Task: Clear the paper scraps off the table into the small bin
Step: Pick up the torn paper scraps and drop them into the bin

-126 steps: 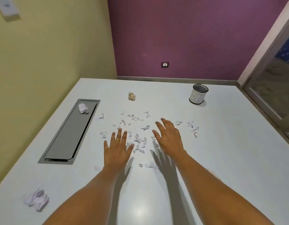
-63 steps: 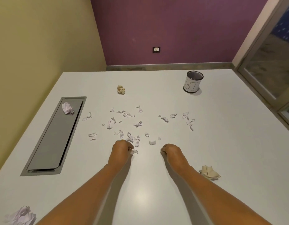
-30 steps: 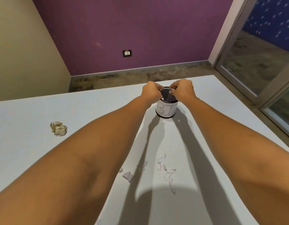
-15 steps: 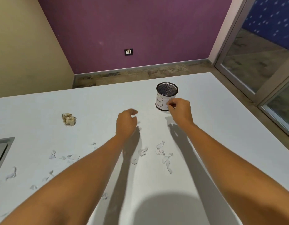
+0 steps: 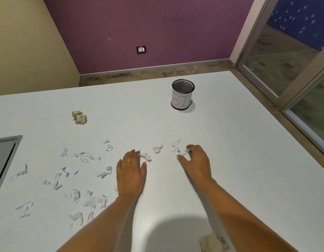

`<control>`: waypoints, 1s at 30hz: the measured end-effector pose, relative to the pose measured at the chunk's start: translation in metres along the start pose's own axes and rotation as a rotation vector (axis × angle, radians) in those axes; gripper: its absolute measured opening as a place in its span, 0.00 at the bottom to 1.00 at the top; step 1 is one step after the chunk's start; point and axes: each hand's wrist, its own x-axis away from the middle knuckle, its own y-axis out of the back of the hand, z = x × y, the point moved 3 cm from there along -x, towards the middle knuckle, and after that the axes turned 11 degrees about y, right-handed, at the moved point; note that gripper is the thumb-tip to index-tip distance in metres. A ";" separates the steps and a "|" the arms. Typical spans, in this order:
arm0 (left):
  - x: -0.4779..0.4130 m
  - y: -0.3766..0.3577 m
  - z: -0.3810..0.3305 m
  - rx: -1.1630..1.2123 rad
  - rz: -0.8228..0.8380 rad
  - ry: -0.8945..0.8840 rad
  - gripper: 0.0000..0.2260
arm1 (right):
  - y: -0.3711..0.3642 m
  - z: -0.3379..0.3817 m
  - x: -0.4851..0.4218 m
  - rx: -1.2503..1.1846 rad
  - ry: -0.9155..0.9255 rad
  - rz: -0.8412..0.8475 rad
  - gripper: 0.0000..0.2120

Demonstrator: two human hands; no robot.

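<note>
Several small white paper scraps (image 5: 84, 157) lie scattered over the white table (image 5: 239, 142), mostly left of my hands. The small mesh bin (image 5: 182, 94), labelled on a white band, stands upright far ahead. My left hand (image 5: 131, 171) lies flat, palm down, fingers apart, its fingertips at a scrap (image 5: 146, 156). My right hand (image 5: 196, 161) hovers with curled, spread fingers beside a few scraps (image 5: 175, 146), one touching its fingertips. Neither hand holds anything that I can see.
A crumpled tan paper ball (image 5: 79, 117) sits at the far left. Another crumpled tan wad (image 5: 213, 242) lies near my right forearm. A grey recessed panel (image 5: 4, 155) is set in the table's left side. Glass doors (image 5: 294, 70) border the right.
Both hands have come back from the bin to the scraps in the middle of the table and have spread open. The view has tilted down and left.
</note>
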 end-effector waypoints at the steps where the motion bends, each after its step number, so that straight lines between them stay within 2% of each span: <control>1: 0.002 -0.003 0.003 -0.025 0.017 0.003 0.28 | -0.003 -0.002 0.004 0.011 -0.007 0.021 0.24; 3: 0.002 -0.008 0.008 -0.059 0.038 0.010 0.32 | -0.007 -0.003 0.009 0.026 -0.010 0.057 0.27; 5: 0.001 -0.010 0.010 -0.056 0.040 0.029 0.34 | -0.011 -0.002 0.011 0.048 0.011 0.066 0.27; 12: 0.001 -0.012 0.010 -0.022 0.016 0.052 0.32 | -0.023 0.003 0.021 -0.056 0.050 -0.023 0.08; 17: 0.000 -0.013 0.009 -0.019 0.022 0.067 0.22 | -0.025 -0.001 0.019 -0.087 0.088 -0.039 0.06; 24: 0.000 -0.013 0.010 -0.046 0.010 0.068 0.23 | -0.008 0.005 -0.001 -0.185 0.109 -0.113 0.06; 30: -0.002 -0.013 0.011 -0.027 -0.006 0.126 0.22 | 0.026 0.038 -0.069 -0.214 0.181 -0.190 0.07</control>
